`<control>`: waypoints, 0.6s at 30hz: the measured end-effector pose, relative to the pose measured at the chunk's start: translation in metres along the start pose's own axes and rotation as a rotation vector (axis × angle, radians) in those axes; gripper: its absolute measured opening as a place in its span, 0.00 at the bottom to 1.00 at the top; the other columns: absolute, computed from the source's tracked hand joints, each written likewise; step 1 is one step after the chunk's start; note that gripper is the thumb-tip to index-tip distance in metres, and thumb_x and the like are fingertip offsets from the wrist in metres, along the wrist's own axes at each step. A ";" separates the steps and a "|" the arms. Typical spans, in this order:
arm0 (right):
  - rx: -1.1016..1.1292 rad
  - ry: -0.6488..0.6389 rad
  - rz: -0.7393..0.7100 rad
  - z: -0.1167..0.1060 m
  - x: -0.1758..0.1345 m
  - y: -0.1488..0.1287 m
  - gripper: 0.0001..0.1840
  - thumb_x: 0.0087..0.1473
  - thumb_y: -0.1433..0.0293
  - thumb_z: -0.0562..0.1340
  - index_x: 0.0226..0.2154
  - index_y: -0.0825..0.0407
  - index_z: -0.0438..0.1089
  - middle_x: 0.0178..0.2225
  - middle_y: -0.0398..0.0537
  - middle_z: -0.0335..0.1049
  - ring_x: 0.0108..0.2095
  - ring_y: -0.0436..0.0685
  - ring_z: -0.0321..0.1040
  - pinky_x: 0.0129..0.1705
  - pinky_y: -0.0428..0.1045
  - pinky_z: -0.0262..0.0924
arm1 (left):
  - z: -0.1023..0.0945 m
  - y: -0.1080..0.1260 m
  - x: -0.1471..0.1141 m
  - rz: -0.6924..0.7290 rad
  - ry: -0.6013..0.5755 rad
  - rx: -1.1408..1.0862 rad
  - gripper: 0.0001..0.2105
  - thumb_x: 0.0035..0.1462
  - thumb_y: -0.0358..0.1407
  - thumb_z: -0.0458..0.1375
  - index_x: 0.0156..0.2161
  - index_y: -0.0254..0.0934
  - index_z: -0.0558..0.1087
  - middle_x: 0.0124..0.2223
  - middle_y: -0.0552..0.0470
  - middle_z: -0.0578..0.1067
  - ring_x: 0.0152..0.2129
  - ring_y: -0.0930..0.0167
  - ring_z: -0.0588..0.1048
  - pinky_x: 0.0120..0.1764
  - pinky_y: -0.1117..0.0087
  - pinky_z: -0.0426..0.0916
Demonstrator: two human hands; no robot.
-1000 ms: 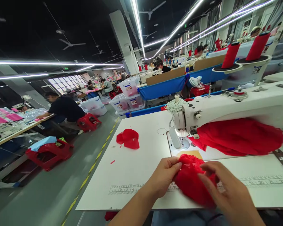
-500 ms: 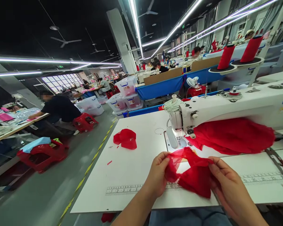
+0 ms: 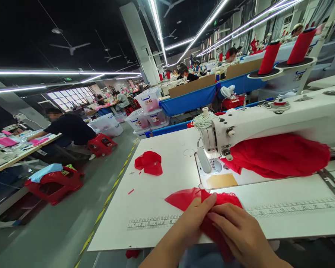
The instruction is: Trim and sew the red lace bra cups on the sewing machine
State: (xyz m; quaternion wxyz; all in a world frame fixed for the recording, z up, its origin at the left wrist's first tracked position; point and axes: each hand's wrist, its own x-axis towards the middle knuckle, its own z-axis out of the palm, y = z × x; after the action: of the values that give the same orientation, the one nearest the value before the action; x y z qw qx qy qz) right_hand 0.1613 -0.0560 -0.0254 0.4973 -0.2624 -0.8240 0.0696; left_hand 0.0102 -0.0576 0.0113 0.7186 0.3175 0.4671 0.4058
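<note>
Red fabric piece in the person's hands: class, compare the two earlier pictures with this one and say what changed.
Both hands, left hand and right hand, drew together, pulling the red fabric piece from spread out to bunched near the table's front edge. Both keep their grip. The sewing machine and small red pile stayed put.

Garment factory — rows of sewing machines [image 3: 268, 123]

- both hands pinching a red fabric piece [image 3: 212, 203] at the table's near edge, left hand [image 3: 194, 219] touching right hand [image 3: 234, 232]
- sewing machine [image 3: 268, 123] at 1 o'clock, red cloth [image 3: 279, 154] bunched under its arm
- small red scraps [image 3: 149, 163] at 11 o'clock
</note>
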 end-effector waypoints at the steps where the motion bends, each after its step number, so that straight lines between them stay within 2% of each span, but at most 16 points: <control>1: -0.058 0.008 -0.008 0.000 -0.004 0.002 0.14 0.59 0.76 0.55 0.45 0.49 0.71 0.40 0.50 0.74 0.38 0.56 0.72 0.38 0.48 0.69 | 0.001 0.000 0.005 -0.016 0.018 -0.115 0.17 0.47 0.46 0.68 0.28 0.33 0.73 0.25 0.51 0.72 0.24 0.71 0.71 0.31 0.71 0.65; 2: -0.108 0.039 0.048 -0.001 -0.008 0.005 0.14 0.60 0.74 0.55 0.46 0.48 0.70 0.43 0.51 0.73 0.41 0.57 0.71 0.41 0.50 0.68 | 0.002 0.000 0.011 -0.003 0.035 -0.198 0.16 0.43 0.44 0.70 0.30 0.32 0.75 0.26 0.50 0.74 0.27 0.70 0.73 0.33 0.71 0.66; 4: -0.191 0.118 0.260 -0.004 -0.017 0.014 0.11 0.62 0.69 0.56 0.47 0.46 0.68 0.46 0.51 0.70 0.44 0.58 0.71 0.43 0.52 0.68 | 0.001 0.000 0.022 0.053 0.058 -0.313 0.17 0.40 0.40 0.72 0.33 0.32 0.76 0.29 0.47 0.77 0.32 0.66 0.77 0.38 0.69 0.69; 7: -0.249 0.160 0.566 -0.007 -0.024 0.027 0.14 0.62 0.57 0.55 0.45 0.45 0.66 0.43 0.48 0.71 0.38 0.58 0.72 0.34 0.50 0.70 | 0.001 -0.004 0.033 0.095 0.067 -0.417 0.17 0.39 0.37 0.73 0.35 0.33 0.76 0.34 0.45 0.79 0.38 0.61 0.78 0.44 0.64 0.71; 10: -0.209 0.133 0.745 -0.006 -0.023 0.034 0.20 0.62 0.50 0.52 0.45 0.46 0.65 0.44 0.48 0.72 0.36 0.58 0.73 0.31 0.50 0.69 | 0.004 -0.010 0.036 0.130 0.059 -0.435 0.18 0.41 0.35 0.72 0.39 0.34 0.77 0.39 0.44 0.80 0.42 0.59 0.77 0.47 0.61 0.71; 15: -0.156 0.071 0.734 -0.001 -0.026 0.048 0.17 0.60 0.53 0.54 0.45 0.45 0.67 0.42 0.45 0.75 0.32 0.55 0.75 0.29 0.48 0.70 | 0.008 -0.016 0.036 0.136 0.082 -0.422 0.19 0.40 0.34 0.72 0.40 0.34 0.77 0.41 0.42 0.80 0.44 0.58 0.77 0.50 0.59 0.70; 18: -0.161 0.103 0.695 0.000 -0.025 0.052 0.13 0.60 0.59 0.55 0.43 0.46 0.68 0.38 0.45 0.76 0.30 0.54 0.74 0.29 0.47 0.70 | 0.008 -0.017 0.035 0.125 0.109 -0.410 0.21 0.39 0.34 0.73 0.42 0.33 0.77 0.40 0.42 0.80 0.44 0.57 0.76 0.50 0.59 0.70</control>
State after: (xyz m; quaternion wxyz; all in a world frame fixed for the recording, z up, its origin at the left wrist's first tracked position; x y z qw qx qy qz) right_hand 0.1892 -0.0240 -0.0648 0.4626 -0.5684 -0.6622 0.1563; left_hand 0.0305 -0.0351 -0.0149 0.7151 0.1708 0.3924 0.5527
